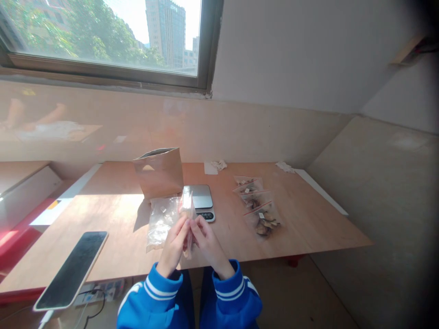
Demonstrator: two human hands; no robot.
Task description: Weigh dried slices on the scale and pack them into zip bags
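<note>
My left hand and my right hand are raised together over the near edge of the wooden table. Both pinch a small clear plastic zip bag held upright between them; I cannot tell what it contains. Just left of it a stack of empty clear bags lies on the table. Behind the hands sits a small digital scale, and a brown paper bag stands open behind that. To the right lie several filled zip bags with brownish pieces inside.
A black smartphone lies at the table's near left corner. Crumpled paper scraps rest by the back wall. A power strip with cables lies on the floor under the table. A window is above the wall.
</note>
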